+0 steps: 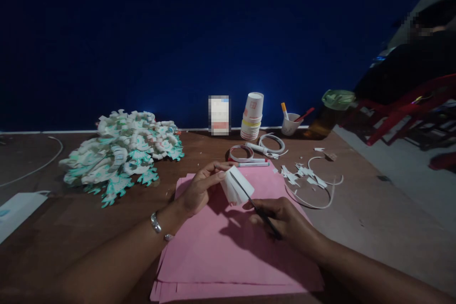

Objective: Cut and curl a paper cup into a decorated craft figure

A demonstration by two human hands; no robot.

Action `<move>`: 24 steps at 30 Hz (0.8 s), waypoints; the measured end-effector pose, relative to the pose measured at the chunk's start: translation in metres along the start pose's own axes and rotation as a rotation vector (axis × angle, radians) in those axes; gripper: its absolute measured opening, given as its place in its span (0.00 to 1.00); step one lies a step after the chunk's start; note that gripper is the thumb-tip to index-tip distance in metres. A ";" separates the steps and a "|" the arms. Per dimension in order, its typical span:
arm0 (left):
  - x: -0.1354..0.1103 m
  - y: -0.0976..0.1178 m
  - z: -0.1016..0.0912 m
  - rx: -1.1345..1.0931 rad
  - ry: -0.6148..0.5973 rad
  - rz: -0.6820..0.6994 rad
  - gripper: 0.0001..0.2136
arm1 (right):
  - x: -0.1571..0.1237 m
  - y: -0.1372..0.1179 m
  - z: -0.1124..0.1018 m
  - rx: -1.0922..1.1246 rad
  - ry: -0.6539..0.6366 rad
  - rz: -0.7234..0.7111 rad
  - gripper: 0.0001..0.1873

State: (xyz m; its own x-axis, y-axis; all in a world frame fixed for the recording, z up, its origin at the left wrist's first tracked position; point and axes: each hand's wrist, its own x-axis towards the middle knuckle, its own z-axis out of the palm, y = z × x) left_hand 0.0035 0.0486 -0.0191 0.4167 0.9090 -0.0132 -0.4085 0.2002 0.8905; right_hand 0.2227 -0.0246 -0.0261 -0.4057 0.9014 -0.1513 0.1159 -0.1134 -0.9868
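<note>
My left hand [205, 185] grips a white paper cup [238, 187], tilted over the pink paper sheets [228, 256]. Slits run down the cup's wall. In my right hand [281, 218] is a pair of dark scissors [265, 221], its blade lying against the cup along one cut. Just beyond my hands lie two markers [253, 163] and a cut-off cup rim ring [241, 153]. Paper scraps [302, 173] are scattered to the right of the pink sheets.
A heap of cut, green-edged paper pieces [131, 147] lies at left. At the back stand stacked paper cups [252, 116], a cup with pens [290, 126] and a jar with a green lid [338, 99]. A white box [21, 213] lies far left; a person [416, 57] and red chairs [395, 114] are at right.
</note>
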 end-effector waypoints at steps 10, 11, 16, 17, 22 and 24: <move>-0.001 -0.001 0.004 0.048 0.034 0.054 0.08 | 0.000 0.002 0.000 -0.065 0.002 -0.023 0.23; -0.001 -0.001 0.004 0.047 0.034 0.058 0.08 | 0.000 0.002 0.000 -0.071 0.001 -0.028 0.23; 0.000 0.000 0.004 0.043 0.045 0.066 0.06 | 0.002 0.002 0.000 -0.038 -0.002 -0.006 0.24; 0.001 -0.001 0.004 0.031 0.051 0.063 0.06 | 0.002 0.003 0.000 -0.024 -0.004 0.006 0.25; 0.007 -0.002 -0.002 -0.107 0.145 0.083 0.10 | 0.006 0.006 -0.002 0.039 -0.013 0.060 0.28; 0.009 -0.002 -0.005 -0.133 0.171 0.095 0.10 | 0.007 0.006 -0.002 0.060 -0.005 0.072 0.30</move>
State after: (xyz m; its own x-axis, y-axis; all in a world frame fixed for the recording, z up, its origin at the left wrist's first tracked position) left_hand 0.0043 0.0577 -0.0232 0.2326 0.9724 -0.0194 -0.5475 0.1474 0.8237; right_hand 0.2229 -0.0182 -0.0324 -0.4028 0.8879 -0.2223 0.0904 -0.2031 -0.9750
